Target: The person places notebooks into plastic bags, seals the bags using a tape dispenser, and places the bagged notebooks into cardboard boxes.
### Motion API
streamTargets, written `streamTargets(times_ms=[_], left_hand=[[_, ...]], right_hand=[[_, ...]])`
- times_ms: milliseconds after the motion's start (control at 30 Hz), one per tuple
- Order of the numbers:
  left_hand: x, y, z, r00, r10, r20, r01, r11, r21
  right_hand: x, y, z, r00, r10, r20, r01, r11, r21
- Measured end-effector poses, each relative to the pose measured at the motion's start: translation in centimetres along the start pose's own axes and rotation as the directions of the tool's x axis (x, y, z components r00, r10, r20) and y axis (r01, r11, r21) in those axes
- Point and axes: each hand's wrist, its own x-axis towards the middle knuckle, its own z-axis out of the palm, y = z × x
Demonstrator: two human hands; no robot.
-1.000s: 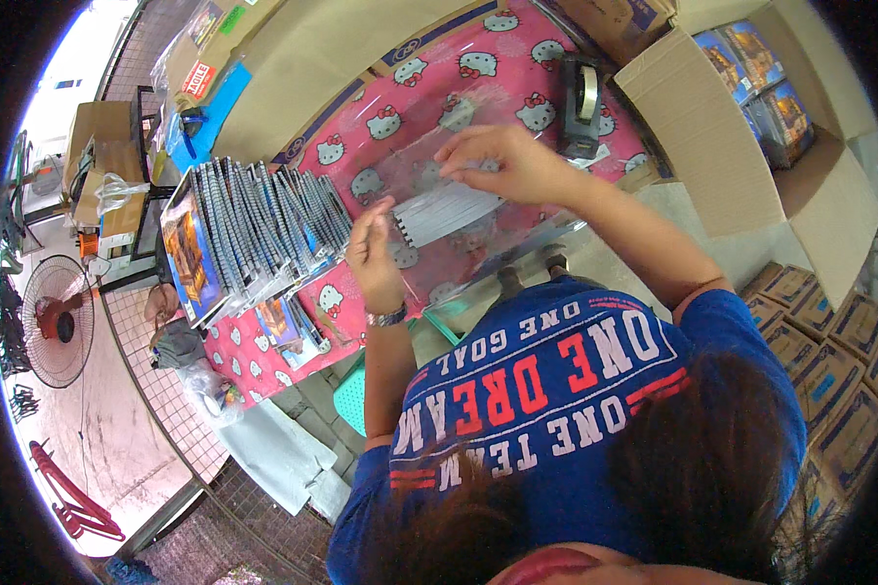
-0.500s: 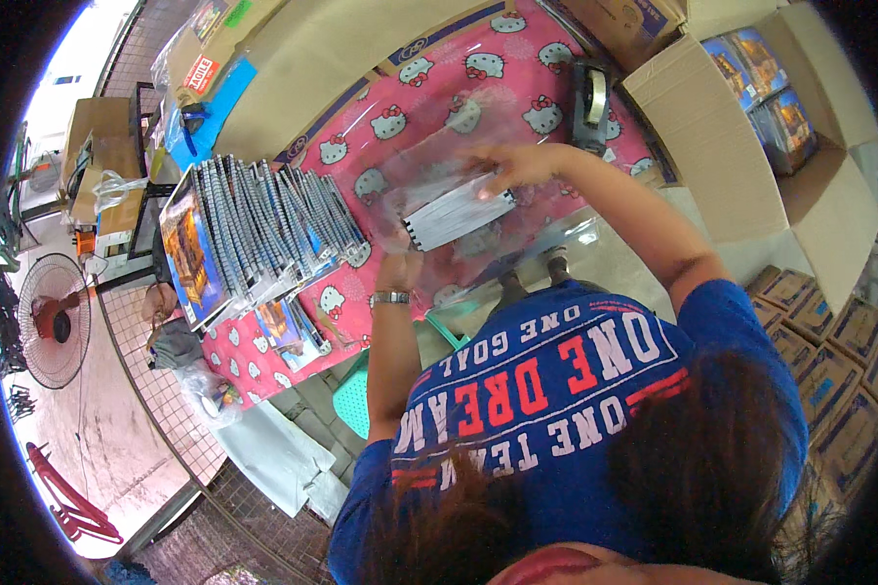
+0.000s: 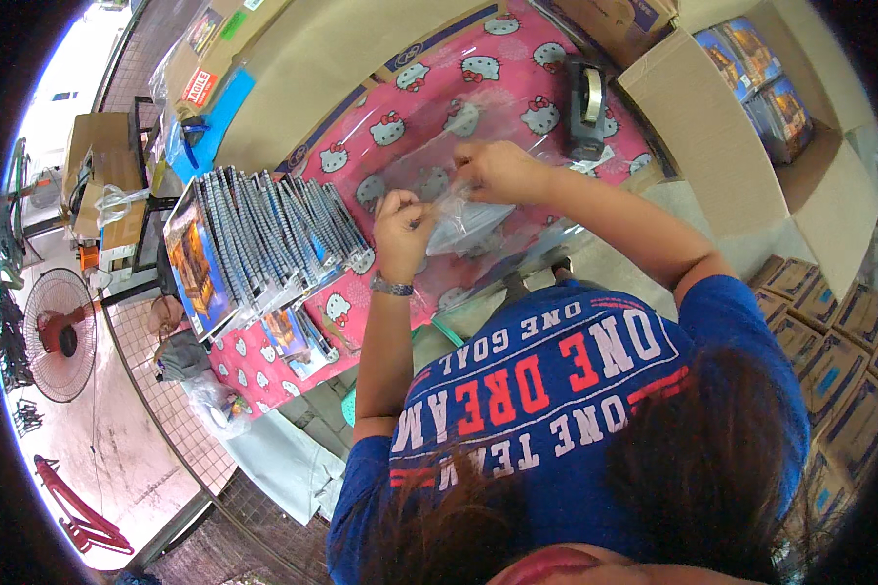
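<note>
White pad: on tabletop, under clear film.
Right hand: fingertips pinched on film, apparently controlling its edge.
Left hand: fingers curled beside film; grip unclear.
Booklet row: 9 o'clock, likely for reach.
Tape dispenser: 1 o'clock.

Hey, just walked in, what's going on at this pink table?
A person is handling clear plastic over a white item on the pink table cover. The right hand seems to pinch the plastic; the left hand is close beside it, its grip unclear. A row of spiral-bound books sits to the left; a tape dispenser and an open carton are on the right.
</note>
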Motion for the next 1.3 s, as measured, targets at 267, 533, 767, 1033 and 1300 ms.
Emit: streamTargets(times_ms=[267,533,767,1033,1300], left_hand=[[-3.1,1.5,-2.5,0.963,0.258,0.079,-0.232,0.942,-0.244],[-4.9,2.1,1.2,0.978,0.195,-0.076,-0.177,0.964,0.199],[-2.9,3.8,0.9,0.936,-0.336,-0.106,0.322,0.938,-0.13],[1.5,5.0,-2.1,0.911,-0.37,0.184,0.297,0.896,0.329],[0.4,-1.2,1.4,0.902,-0.392,0.181,0.416,0.673,-0.612]], right_hand=[[-4.4,-0.4,-2.7,0.94,-0.332,0.08,0.307,0.925,0.224],[-4.7,-2.4,2.1,0.977,-0.205,-0.054,0.19,0.959,-0.209],[-1.5,-4.4,1.0,0.939,0.319,0.126,-0.286,0.932,-0.222],[-8.0,7.6,-0.1,0.617,0.663,-0.424,-0.29,0.692,0.661],[-14.1,13.6,4.1,0.237,0.961,-0.14,-0.102,0.168,0.98]])
